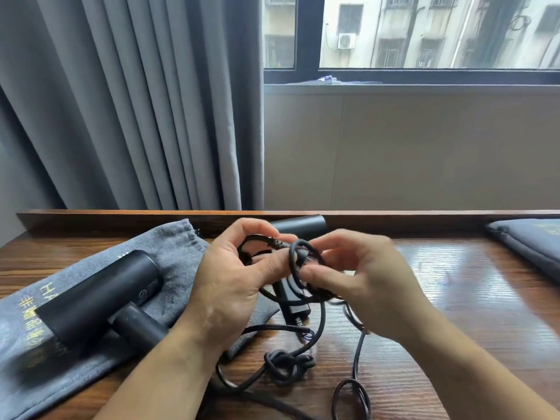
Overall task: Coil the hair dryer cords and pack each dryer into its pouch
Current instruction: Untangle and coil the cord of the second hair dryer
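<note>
1. Left hand (230, 280): raised above the counter (454, 283), palm towards the camera, fingers curled; thumb and forefinger pinch the black cord (292, 256) close to a ribbed collar on it
2. Right hand (363, 283): level with the left hand and just beside it, fingers bent; the fingertips pinch a loop of the same cord between the two hands
3. Cord: several loops are gathered between the hands; the remainder hangs down to the counter, where it lies in a loose tangle (285, 363) near the front edge, with one further loop to the right of it
4. First hair dryer (100, 295): black, lies on its side on the grey pouch (169, 253) at the left, handle pointing towards the person
5. Grey pouch: lies flat on the counter with gold lettering on it, open end towards the back ledge
6. Second hair dryer (303, 224): barrel lies against the back ledge behind the hands; its handle runs towards the person beneath the held loops
7. Second pouch (527, 247): dark, lies flat at the far right of the counter, well apart from the hands
8. Background: a grey curtain (136, 101) at the left, a window (424, 31) at the right
</note>
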{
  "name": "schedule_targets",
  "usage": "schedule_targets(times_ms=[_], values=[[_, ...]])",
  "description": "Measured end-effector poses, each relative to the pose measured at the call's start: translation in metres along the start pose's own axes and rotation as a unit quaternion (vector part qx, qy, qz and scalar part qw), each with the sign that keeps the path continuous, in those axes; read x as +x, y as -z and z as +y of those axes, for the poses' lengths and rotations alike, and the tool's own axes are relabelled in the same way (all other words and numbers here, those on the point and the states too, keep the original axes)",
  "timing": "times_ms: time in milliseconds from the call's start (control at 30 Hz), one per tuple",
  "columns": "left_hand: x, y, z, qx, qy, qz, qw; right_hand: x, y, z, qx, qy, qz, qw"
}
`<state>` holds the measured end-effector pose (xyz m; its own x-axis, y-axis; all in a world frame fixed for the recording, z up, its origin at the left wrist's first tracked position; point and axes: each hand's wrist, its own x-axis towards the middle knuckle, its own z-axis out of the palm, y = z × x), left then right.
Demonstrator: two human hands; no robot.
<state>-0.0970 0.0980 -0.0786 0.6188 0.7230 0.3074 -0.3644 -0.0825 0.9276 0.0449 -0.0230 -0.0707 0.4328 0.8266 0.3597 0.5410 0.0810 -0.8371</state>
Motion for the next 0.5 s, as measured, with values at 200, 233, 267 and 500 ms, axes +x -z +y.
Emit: schedule_targets(times_ms=[200,233,267,500], values=[[0.008,0.017,0.005,0.138,-0.065,0.182,0.971,0.002,0.010,-0.003,0.173,-0.084,0.121,0.974],[0.010,0.021,0.006,0.173,-0.064,0.188,0.965,0.004,0.013,-0.003,0.210,-0.105,0.136,0.962],[0.010,0.023,0.008,0.209,-0.055,0.178,0.960,0.006,0.016,-0.005,0.240,-0.131,0.143,0.951],[0.006,0.018,-0.003,0.358,-0.004,-0.034,0.933,0.008,0.030,-0.007,0.472,-0.180,0.085,0.859]])
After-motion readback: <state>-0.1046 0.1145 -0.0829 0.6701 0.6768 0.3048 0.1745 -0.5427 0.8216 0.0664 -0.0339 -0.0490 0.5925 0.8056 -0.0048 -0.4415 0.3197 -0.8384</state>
